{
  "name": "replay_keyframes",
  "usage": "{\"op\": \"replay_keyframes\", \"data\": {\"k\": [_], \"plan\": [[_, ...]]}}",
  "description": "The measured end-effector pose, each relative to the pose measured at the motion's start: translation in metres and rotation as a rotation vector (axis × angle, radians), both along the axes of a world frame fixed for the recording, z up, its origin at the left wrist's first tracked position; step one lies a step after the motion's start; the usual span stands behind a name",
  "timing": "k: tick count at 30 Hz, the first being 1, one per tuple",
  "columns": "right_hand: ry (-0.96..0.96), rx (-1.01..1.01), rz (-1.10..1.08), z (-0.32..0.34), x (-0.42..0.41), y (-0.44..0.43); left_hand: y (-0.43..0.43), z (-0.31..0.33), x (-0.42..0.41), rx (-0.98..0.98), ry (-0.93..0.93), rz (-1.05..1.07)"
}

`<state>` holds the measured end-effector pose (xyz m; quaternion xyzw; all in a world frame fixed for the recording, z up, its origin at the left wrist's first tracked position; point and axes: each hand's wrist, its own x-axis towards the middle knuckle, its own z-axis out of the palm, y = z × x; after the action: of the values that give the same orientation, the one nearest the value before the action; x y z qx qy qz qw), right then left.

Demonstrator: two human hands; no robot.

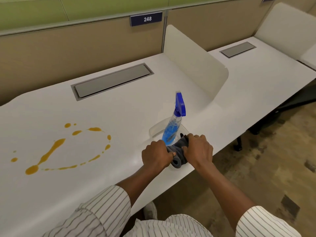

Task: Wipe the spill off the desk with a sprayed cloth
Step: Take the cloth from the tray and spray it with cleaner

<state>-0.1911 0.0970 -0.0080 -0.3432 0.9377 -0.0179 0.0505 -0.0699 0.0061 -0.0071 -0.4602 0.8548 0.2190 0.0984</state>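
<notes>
An orange-yellow spill [54, 149] spreads in drops and streaks over the left part of the white desk [119, 117]. To its right, near the front edge, a dark grey cloth [177, 153] lies bunched in a clear plastic tray [154, 130]. My left hand [156, 155] and my right hand [199, 149] both grip the cloth, one at each end. A spray bottle [173, 124] with blue liquid and a blue trigger head stands tilted in the tray just behind the cloth.
A grey cable hatch [112, 81] is set into the desk at the back. A white curved divider [196, 65] separates this desk from the neighbouring one on the right. A beige partition with a "248" sign [146, 18] runs behind. Carpet floor lies right.
</notes>
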Motion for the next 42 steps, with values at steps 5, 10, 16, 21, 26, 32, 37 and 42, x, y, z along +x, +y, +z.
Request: {"op": "replay_keyframes", "data": {"k": [5,10,16,21,26,32,37,42], "plan": [[0.027,0.086,0.068,-0.003,-0.004,-0.007,-0.004,-0.003,-0.007,0.059,0.077,0.153],[-0.050,0.004,0.007,-0.009,-0.015,-0.008,0.001,-0.002,-0.008,0.134,0.264,0.288],[-0.180,-0.252,-0.166,0.002,-0.030,0.000,0.004,0.014,-0.003,0.365,0.580,0.401],[-0.305,-0.423,-0.271,0.030,-0.040,0.016,0.004,0.042,0.016,0.541,0.779,0.393],[-0.504,-0.767,-0.264,0.069,-0.038,0.036,0.000,0.086,0.051,0.528,0.942,0.273],[-0.391,-0.968,-0.079,0.106,0.016,0.037,-0.014,0.139,0.120,0.610,1.177,0.208],[-0.313,-1.085,0.321,0.116,0.100,0.009,-0.035,0.154,0.185,0.477,1.149,0.249],[-0.581,-1.026,0.630,0.128,0.160,-0.046,-0.053,0.170,0.244,0.457,1.141,0.243]]}}
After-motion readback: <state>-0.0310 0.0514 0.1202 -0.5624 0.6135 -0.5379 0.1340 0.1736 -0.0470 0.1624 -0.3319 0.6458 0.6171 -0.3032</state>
